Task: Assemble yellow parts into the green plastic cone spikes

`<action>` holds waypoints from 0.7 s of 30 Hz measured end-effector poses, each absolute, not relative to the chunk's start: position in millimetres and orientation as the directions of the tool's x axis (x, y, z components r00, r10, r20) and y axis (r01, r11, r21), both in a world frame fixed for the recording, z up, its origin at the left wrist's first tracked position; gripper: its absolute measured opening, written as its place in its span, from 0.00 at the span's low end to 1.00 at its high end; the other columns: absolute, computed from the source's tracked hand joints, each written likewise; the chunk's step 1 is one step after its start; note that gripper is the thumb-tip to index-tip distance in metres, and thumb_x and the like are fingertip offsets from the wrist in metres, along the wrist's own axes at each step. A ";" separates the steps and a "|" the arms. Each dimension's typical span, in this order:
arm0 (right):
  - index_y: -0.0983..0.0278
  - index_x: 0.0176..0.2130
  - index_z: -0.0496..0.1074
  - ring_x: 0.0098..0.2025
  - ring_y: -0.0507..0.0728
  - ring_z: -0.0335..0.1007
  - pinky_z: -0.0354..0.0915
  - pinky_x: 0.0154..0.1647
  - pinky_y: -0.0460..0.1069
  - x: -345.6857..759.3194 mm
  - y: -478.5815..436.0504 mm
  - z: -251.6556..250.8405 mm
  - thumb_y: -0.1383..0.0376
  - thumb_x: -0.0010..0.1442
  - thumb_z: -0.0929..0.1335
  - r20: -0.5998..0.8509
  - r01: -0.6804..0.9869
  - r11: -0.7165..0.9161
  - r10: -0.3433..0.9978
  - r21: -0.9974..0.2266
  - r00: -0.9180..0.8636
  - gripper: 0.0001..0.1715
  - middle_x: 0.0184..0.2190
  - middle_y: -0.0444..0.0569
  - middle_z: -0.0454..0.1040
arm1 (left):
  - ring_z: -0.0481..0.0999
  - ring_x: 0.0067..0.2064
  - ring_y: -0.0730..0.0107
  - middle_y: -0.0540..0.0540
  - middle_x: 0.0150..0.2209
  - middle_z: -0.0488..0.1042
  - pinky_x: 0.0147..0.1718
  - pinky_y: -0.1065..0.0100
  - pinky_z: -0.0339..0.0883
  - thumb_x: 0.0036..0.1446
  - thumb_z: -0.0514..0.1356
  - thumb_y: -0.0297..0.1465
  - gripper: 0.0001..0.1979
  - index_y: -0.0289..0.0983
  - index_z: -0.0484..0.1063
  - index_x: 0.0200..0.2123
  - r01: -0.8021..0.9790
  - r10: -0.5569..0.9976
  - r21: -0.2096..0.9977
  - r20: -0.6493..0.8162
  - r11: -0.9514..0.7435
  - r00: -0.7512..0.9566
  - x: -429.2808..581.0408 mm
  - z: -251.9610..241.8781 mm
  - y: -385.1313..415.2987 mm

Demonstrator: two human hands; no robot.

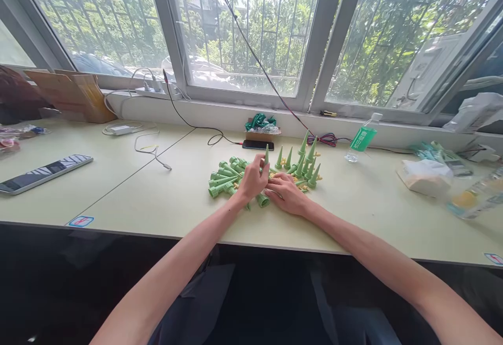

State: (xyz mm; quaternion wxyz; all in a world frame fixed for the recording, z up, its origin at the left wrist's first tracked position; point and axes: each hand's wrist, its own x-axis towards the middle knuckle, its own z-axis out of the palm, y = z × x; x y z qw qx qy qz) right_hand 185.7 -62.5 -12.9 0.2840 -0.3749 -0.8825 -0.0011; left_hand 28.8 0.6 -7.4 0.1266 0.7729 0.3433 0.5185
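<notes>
My left hand [254, 177] is closed around a green plastic spike [266, 155], its pointed tip upward. Close beside it, my right hand [286, 194] rests low at the table, its fingers reaching toward small yellow pieces; whether it grips one is hidden. A pile of green spikes [222, 178] with ribbed, hollow ends lies to the left of my hands. To the right, several green spikes [313, 151] stand point up, with small yellow parts [319, 178] around their bases. One loose spike [263, 201] lies just in front of my hands, its open end toward me.
Behind the pile are a phone [258, 145] and a small box of green pieces [262, 124]. A bottle with a green label [362, 139] stands to the right, near a white bag [426, 177]. Cables [153, 151] and a dark tablet-like device [45, 173] lie on the left.
</notes>
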 end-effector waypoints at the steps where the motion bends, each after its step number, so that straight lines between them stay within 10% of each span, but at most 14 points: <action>1: 0.59 0.47 0.75 0.53 0.61 0.60 0.54 0.56 0.59 185.5 -62.3 -13.2 0.61 0.70 0.60 0.502 0.666 0.717 0.662 -0.205 -0.558 0.15 0.47 0.48 0.76 | 0.68 0.27 0.74 0.50 0.29 0.72 0.29 0.71 0.63 0.64 0.53 0.32 0.07 0.39 0.63 0.44 0.404 0.661 0.548 0.715 -0.732 0.227 28.7 -7.4 0.6; 21: 0.61 0.39 0.77 0.49 0.61 0.66 0.58 0.55 0.59 185.9 -57.7 -16.2 0.62 0.69 0.62 0.539 0.653 0.728 0.643 -0.209 -0.544 0.15 0.38 0.50 0.79 | 0.68 0.24 0.75 0.52 0.26 0.71 0.26 0.72 0.62 0.63 0.54 0.33 0.07 0.39 0.64 0.43 0.371 0.666 0.574 0.718 -0.730 0.201 28.5 -6.6 2.4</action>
